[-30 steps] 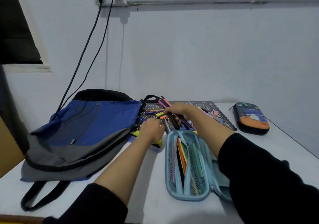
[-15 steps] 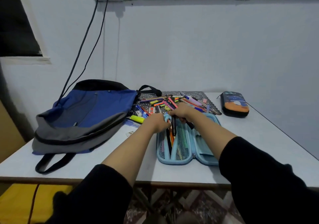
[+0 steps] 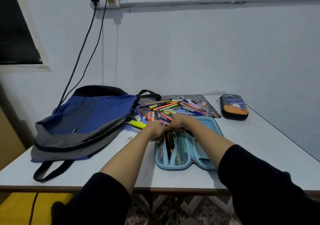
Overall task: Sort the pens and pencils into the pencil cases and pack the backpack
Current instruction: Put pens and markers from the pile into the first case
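At the far end of the open pencil case (image 3: pixel 204 162) on the bench (image 3: pixel 259 146), dark pens (image 3: pixel 170 139) are held in the curled right grip (image 3: pixel 176 123), apparently for tucking inside. The case's rim is gripped by the left grip (image 3: pixel 156 131), likely to steady it. The backpack (image 3: pixel 83 120) lies left.

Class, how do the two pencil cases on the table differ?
The light blue case lies open, pens inside; the dark case lies shut. The left hand and right hand work at the blue case; the dark case is untouched. Both lie flat on the table.
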